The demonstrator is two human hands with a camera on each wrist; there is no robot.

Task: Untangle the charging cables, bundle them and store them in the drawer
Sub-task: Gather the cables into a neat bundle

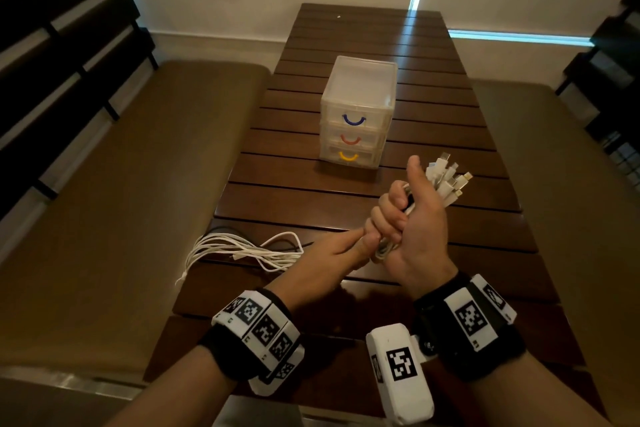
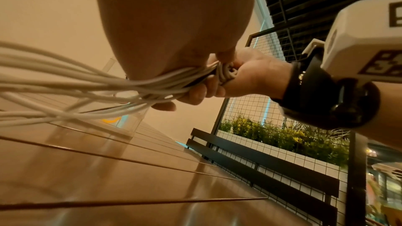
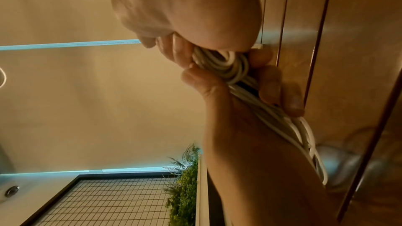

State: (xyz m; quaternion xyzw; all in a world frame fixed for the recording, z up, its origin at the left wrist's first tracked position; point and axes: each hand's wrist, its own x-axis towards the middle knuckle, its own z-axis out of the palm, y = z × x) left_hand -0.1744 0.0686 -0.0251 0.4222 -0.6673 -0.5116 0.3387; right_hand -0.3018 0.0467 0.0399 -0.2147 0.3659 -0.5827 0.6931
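Several white charging cables [image 1: 242, 250] lie as long loose loops on the wooden slat table [image 1: 346, 28], left of my hands. My right hand [image 1: 410, 215] grips the gathered cable ends, and the plugs [image 1: 446, 180] stick up past the raised thumb. My left hand [image 1: 343, 248] pinches the same strands just below the right fist. The left wrist view shows the cables [image 2: 65, 82] running into a wound coil [image 2: 227, 74] in the right hand [image 2: 250, 78]. In the right wrist view that coil [image 3: 226, 66] sits between both hands. The clear three-drawer box [image 1: 358, 111] stands beyond, all drawers shut.
Padded benches flank the table on the left [image 1: 121, 201] and the right [image 1: 571, 166]. The drawer handles are blue [image 1: 354, 120], red [image 1: 350, 140] and yellow [image 1: 348, 157]. A thin dark cable [image 1: 289, 247] lies under the white loops. A mesh screen with plants [image 2: 282, 140] stands to the side.
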